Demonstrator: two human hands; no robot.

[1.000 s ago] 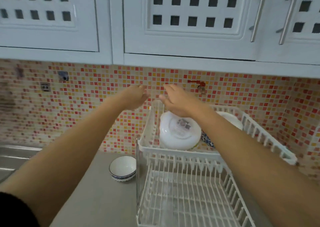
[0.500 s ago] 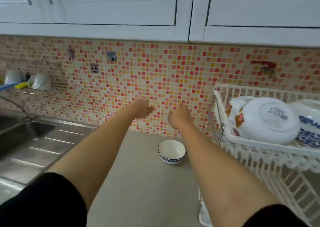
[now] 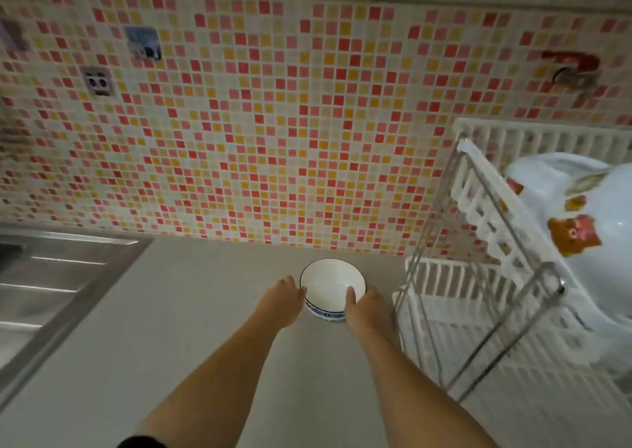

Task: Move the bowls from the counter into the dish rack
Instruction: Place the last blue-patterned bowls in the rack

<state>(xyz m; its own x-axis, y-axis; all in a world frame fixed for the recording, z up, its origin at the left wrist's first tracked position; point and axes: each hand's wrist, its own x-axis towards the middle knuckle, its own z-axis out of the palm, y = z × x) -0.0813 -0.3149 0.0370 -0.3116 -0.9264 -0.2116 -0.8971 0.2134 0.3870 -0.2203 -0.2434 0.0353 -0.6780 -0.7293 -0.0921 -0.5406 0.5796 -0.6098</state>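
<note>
A small white bowl [image 3: 331, 280] with a blue patterned band stands upright on the grey counter [image 3: 205, 328], close to the tiled wall. My left hand [image 3: 281, 302] touches its left side with the fingertips at the rim. On the bowl's right side is my right hand [image 3: 365, 308], its thumb hooked over the rim. The white two-tier dish rack [image 3: 476, 191] stands just right of the bowl. A large white dish with orange flowers [image 3: 588, 215] lies in its upper tier.
A steel sink and drainboard [image 3: 51, 276] lie at the left. The mosaic wall behind carries a socket [image 3: 99, 81], a stick-on hook [image 3: 143, 44] and a red tap [image 3: 574, 68]. The rack's metal legs [image 3: 496, 328] stand on the counter right of my right hand.
My view swung left and down from the rack to the counter. Both hands dropped from mid-air to the small bowl and now clasp its two sides.
</note>
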